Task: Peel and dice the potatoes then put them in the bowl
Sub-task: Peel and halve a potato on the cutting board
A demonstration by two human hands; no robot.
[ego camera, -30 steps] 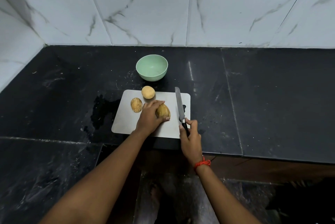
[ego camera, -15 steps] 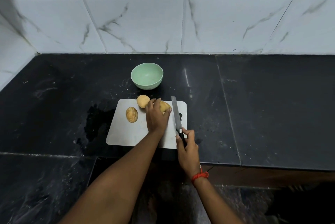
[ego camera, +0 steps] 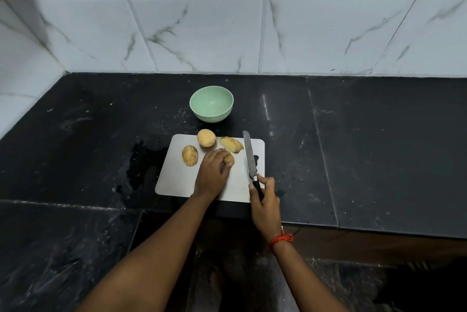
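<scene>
We are curling our left hand [ego camera: 211, 174] over a potato half [ego camera: 229, 159] on the cutting board [ego camera: 177, 180] so it cannot roll; our right hand [ego camera: 265, 199] is gripping the knife [ego camera: 249, 155], blade parked alongside for dicing.

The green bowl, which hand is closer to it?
Left. The left hand holds a potato piece mid-board, toward the bowl; the right hand grips the knife at the board's near edge.
</scene>
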